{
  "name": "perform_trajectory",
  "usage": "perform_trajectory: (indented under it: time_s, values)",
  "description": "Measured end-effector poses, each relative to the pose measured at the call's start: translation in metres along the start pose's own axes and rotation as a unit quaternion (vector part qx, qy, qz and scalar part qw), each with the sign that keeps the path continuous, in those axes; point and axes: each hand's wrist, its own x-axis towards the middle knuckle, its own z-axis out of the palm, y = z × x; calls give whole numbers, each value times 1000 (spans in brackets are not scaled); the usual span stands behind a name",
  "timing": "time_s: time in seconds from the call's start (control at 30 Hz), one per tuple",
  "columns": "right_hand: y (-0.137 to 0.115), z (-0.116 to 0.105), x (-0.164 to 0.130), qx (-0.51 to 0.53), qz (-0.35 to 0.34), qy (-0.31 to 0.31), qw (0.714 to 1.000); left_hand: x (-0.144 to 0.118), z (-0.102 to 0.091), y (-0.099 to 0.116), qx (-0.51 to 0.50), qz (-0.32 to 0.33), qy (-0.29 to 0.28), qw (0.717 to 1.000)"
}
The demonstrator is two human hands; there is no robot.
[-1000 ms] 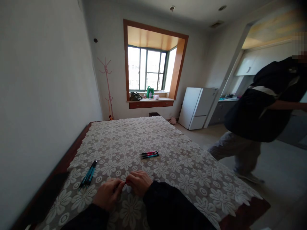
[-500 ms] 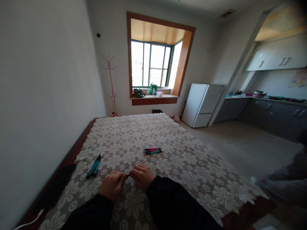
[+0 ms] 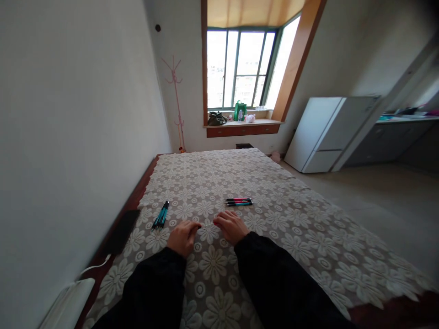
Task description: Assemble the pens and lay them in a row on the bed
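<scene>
Both hands' grip (image 3: 207,225) on thin pen (image 3: 207,224)

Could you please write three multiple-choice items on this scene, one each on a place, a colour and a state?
1. Where do the teal pens lie?
A. beyond the left hand
B. on the windowsill
C. on the floor

2. What colour is the bag on the windowsill?
A. red
B. green
C. yellow

3. How are the two hands?
A. far apart
B. raised overhead
C. close together on the lace cloth

Answers: 1 A, the pens rest on the cloth beside that hand; 2 B, it shows bright green; 3 C, the right hand nearly meets the left.
</scene>
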Motion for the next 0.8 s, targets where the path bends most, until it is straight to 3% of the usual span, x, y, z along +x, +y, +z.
perform_trajectory:
  time_s: [0.2,0.37,0.57,0.8]
  values:
    - [22,0,-4,11,63,6,998,0,-1,0,6,16,-19,1000]
    - [14,6,-3,46,14,29,998,-1,-1,3,20,0,-1,1000]
    - [2,11,-1,42,-12,-10,999,-2,1,2,51,-20,25,998]
    - [-6,14,2,38,-40,-11,998,-1,3,-2,59,6,30,998]
